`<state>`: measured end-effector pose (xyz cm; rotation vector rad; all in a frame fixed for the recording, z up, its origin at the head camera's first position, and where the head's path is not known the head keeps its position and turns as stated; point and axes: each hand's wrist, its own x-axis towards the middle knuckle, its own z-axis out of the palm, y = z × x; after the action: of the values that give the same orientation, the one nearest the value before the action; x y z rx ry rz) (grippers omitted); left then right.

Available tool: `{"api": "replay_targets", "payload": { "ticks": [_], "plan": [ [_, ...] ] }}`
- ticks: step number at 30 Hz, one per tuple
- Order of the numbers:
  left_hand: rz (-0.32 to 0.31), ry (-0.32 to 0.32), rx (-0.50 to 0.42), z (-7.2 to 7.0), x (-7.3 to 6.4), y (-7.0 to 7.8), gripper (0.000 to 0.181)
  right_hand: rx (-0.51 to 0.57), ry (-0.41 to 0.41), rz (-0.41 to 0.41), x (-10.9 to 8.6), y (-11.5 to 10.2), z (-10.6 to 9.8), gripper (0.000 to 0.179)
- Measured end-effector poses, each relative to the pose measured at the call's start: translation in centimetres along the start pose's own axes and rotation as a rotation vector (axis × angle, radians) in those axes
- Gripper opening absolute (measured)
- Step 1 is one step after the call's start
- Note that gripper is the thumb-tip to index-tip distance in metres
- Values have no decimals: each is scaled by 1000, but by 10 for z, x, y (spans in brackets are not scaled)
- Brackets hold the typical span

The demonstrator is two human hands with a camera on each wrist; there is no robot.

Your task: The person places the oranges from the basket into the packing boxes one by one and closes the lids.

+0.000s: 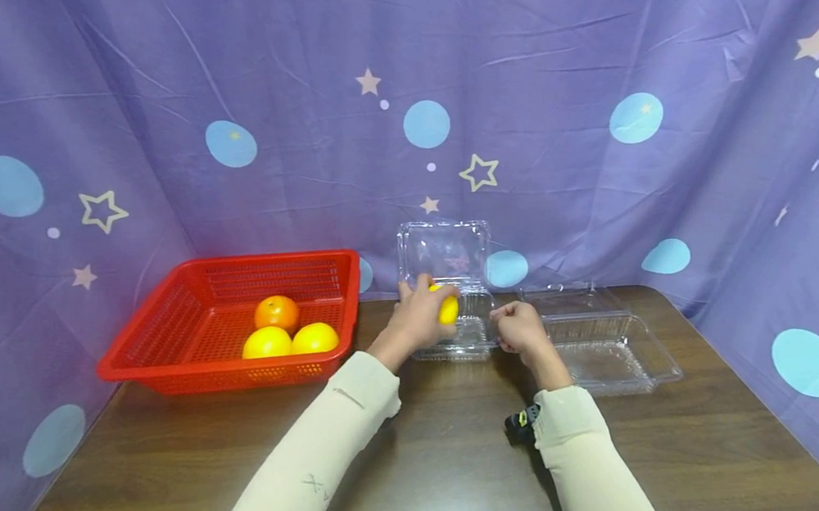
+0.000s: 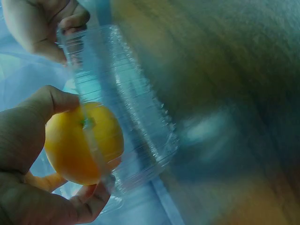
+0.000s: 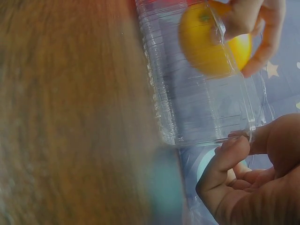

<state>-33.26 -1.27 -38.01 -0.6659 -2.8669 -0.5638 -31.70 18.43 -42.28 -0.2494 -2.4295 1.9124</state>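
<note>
My left hand point(image 1: 418, 312) grips a yellow orange point(image 1: 448, 309) between thumb and fingers, with its green stem spot showing in the left wrist view. The fruit is at the top of a clear plastic clamshell box point(image 1: 472, 332), partly below the rim and seen through the wall. Behind it the box's lid point(image 1: 444, 250) stands raised. At the box's right corner my right hand point(image 1: 522, 328) pinches the rim between thumb and forefinger, as the right wrist view point(image 3: 253, 173) shows close up.
A red plastic basket point(image 1: 232, 376) at the left holds an orange fruit point(image 1: 277, 312) and two yellow ones point(image 1: 267, 343). Right of my right hand lies a second clear clamshell box point(image 1: 604, 356), lid tipped back. A purple patterned curtain point(image 1: 342, 171) hangs behind the wooden table point(image 1: 427, 435).
</note>
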Motion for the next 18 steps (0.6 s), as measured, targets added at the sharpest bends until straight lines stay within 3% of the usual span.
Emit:
{"api": "replay_targets", "payload": {
  "ticks": [18],
  "plan": [
    [-82, -71, 54, 17, 7, 4, 52, 2, 6, 12, -1, -2, 1, 18]
  ]
}}
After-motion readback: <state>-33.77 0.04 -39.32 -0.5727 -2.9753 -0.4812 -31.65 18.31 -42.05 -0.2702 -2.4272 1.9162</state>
